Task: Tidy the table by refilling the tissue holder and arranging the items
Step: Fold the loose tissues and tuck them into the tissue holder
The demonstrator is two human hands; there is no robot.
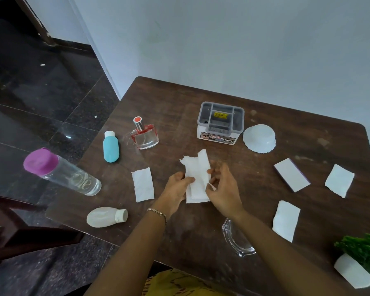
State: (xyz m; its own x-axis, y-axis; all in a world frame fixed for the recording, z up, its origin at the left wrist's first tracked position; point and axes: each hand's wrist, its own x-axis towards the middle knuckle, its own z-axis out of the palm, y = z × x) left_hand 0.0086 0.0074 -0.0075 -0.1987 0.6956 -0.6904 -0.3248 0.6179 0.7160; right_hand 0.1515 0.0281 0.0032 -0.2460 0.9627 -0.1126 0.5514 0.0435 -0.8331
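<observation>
A small stack of white tissues sits at the middle of the brown table. My left hand grips its left edge and my right hand pinches its right edge. The grey-and-white tissue holder stands behind them, with empty compartments. Loose tissues lie flat at the left, the near right and the far right. A white card-like block lies between the last two.
At the left are a blue bottle, a perfume bottle, a clear bottle with a purple cap and a white bottle on its side. An upturned white bowl, a glass dish and a potted plant occupy the right.
</observation>
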